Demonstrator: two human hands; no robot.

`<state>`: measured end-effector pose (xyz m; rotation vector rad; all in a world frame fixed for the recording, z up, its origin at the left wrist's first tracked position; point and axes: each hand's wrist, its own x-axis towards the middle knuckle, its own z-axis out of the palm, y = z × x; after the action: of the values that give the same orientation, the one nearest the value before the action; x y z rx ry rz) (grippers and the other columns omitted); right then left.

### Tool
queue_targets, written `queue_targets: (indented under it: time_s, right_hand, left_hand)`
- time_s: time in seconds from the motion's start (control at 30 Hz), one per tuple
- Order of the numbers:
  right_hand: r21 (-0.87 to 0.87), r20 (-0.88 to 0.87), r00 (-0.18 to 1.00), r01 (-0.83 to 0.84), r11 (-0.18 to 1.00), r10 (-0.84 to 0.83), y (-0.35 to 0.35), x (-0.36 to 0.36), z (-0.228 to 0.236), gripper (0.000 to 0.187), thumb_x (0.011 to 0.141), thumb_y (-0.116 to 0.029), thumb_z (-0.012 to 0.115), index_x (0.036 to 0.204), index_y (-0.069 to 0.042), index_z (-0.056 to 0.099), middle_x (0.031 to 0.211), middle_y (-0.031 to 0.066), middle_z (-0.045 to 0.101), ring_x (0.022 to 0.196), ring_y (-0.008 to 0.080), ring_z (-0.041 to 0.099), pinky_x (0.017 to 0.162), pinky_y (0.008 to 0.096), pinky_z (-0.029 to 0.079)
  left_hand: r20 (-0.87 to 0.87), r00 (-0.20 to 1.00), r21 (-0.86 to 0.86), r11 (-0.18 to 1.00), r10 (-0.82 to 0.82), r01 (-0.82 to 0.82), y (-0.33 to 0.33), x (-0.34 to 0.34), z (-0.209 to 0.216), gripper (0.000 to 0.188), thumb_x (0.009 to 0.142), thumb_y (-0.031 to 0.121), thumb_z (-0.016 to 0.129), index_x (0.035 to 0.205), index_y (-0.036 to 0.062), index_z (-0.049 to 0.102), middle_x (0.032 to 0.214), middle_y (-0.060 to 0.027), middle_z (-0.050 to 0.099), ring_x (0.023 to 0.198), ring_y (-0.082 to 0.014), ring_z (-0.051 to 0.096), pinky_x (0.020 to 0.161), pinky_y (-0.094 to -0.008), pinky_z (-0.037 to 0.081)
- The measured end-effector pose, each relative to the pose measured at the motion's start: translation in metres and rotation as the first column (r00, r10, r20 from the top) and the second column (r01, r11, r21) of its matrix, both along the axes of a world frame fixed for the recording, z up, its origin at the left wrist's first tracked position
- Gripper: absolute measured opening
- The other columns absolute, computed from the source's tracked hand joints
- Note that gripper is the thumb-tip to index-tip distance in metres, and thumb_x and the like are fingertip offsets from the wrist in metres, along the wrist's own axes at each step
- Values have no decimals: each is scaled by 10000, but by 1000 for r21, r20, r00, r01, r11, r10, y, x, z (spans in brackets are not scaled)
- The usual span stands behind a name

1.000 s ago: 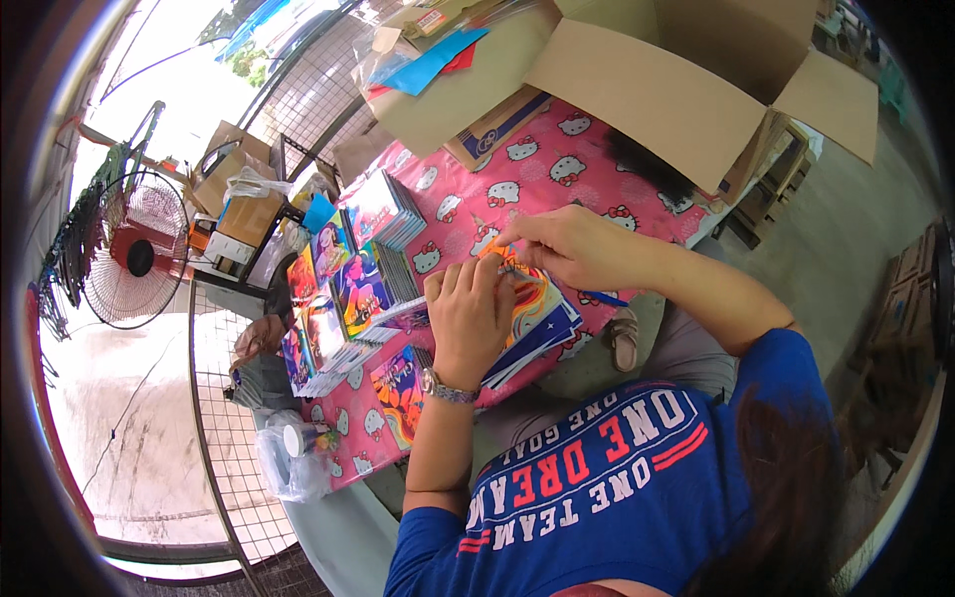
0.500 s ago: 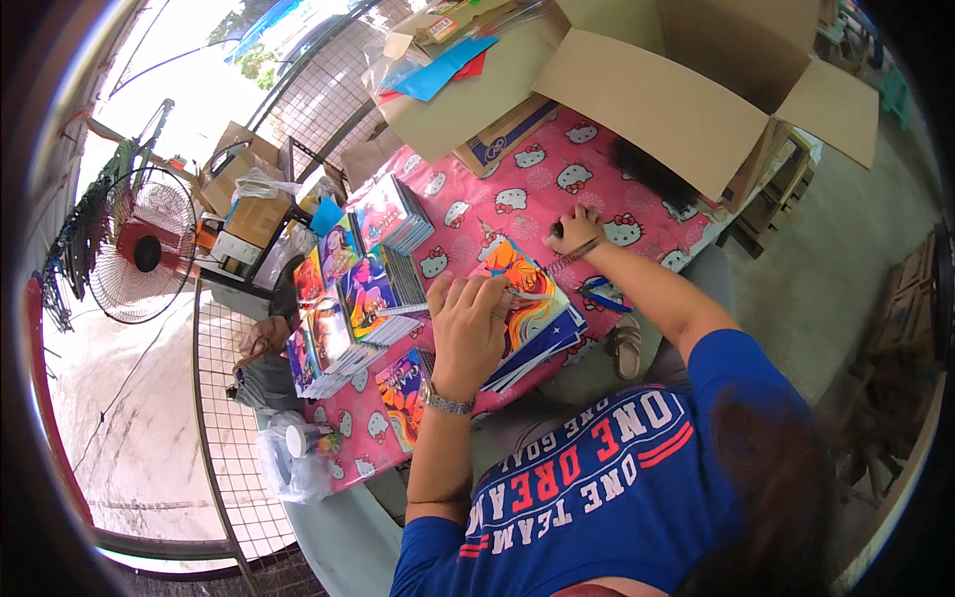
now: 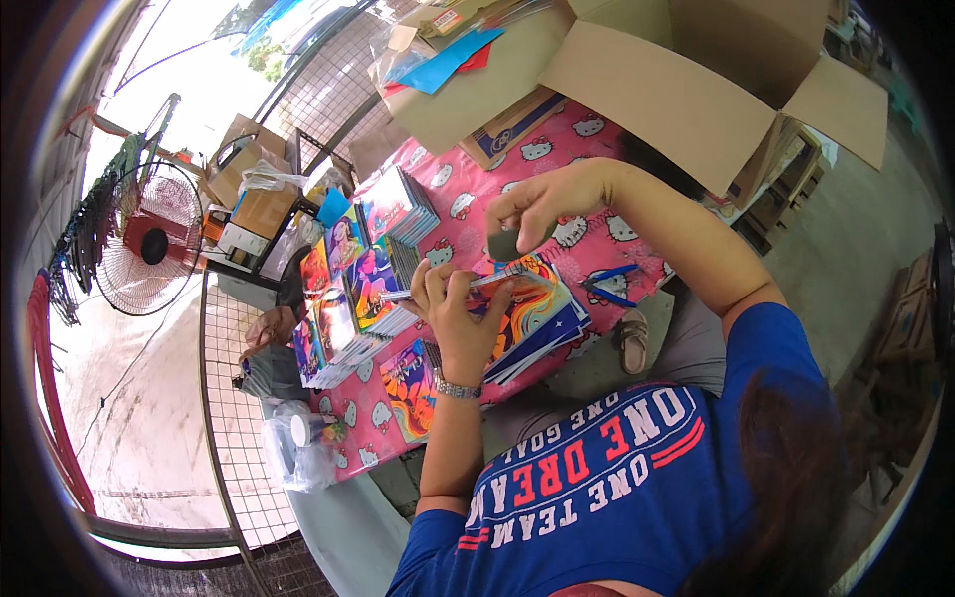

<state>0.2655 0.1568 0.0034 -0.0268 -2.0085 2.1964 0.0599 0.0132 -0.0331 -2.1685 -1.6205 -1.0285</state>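
My left hand (image 3: 458, 310) has its fingers closed round a thin notebook (image 3: 398, 296), which stands tilted with its pale edge upward. Raised just above that edge, my right hand (image 3: 557, 204) is closed on a small dark, flat, rounded piece (image 3: 504, 245); its kind I cannot make out. Under and beside the left hand lies a pile of colourful printed covers (image 3: 534, 316), orange on top with blue below. Blue-handled pliers (image 3: 609, 287) rest to the right of this pile.
Stacks of spiral-bound notebooks (image 3: 343, 323) stand at the left of the pink patterned tablecloth (image 3: 461, 206). Another colourful notebook (image 3: 408, 388) lies near the front edge. A big open cardboard box (image 3: 657, 99) occupies the far right. Beyond the table's left side is a fan (image 3: 149, 244).
My right hand has lifted off the tablecloth and come left, above the notebook, with the dark piece. My left hand has tilted the notebook up on edge.
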Motion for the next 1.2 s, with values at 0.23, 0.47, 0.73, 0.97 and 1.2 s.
queue_targets:
  time_s: [0.23, 0.47, 0.73, 0.97, 1.2]
  right_hand:
    - [-22, 39, 999, -4, 1000, 4, 6, -4, -3, 501, 807, -299, 694, 1198, -3, 591, 1093, 57, 625, 1036, 147, 586, 921, 297, 455]
    - [145, 151, 988, -5, 989, -17, 15, -16, -15, 536, 808, -336, 700, 1231, -33, 570, 1133, 60, 574, 1069, 156, 559, 920, 297, 440]
    - [265, 141, 990, -57, 963, 20, 15, -26, -9, 472, 824, -296, 708, 1202, -45, 575, 1198, 98, 522, 1055, 187, 547, 937, 312, 418]
    - [-72, -45, 998, -45, 996, 42, 4, -31, -10, 416, 828, -284, 703, 1153, -49, 590, 1066, 43, 556, 980, 118, 532, 856, 254, 423]
    - [451, 334, 938, -72, 890, -94, 29, -48, -17, 514, 809, -326, 712, 1190, -6, 582, 1060, 64, 593, 1034, 147, 575, 904, 292, 453]
  left_hand:
    - [-33, 999, -47, 998, -38, 36, 2, -3, 9, 339, 687, 215, 836, 886, 37, 628, 955, -122, 569, 1004, -329, 495, 893, -436, 394]
    - [-8, 997, -107, 991, -83, 82, 5, -7, 14, 305, 709, 183, 806, 907, 37, 627, 957, -121, 570, 998, -335, 493, 894, -435, 389]
    - [60, 988, -122, 982, -139, 145, 10, -14, 13, 354, 722, 140, 801, 983, 48, 580, 957, -113, 575, 992, -320, 503, 892, -411, 391]
    - [133, 989, -154, 984, -70, 90, 3, -11, 13, 392, 708, 154, 830, 969, 40, 560, 945, -103, 575, 971, -300, 516, 871, -397, 400]
    - [44, 999, -35, 999, 29, -28, 6, -21, 10, 429, 638, 234, 885, 916, 64, 605, 921, -78, 592, 946, -287, 531, 862, -419, 396]
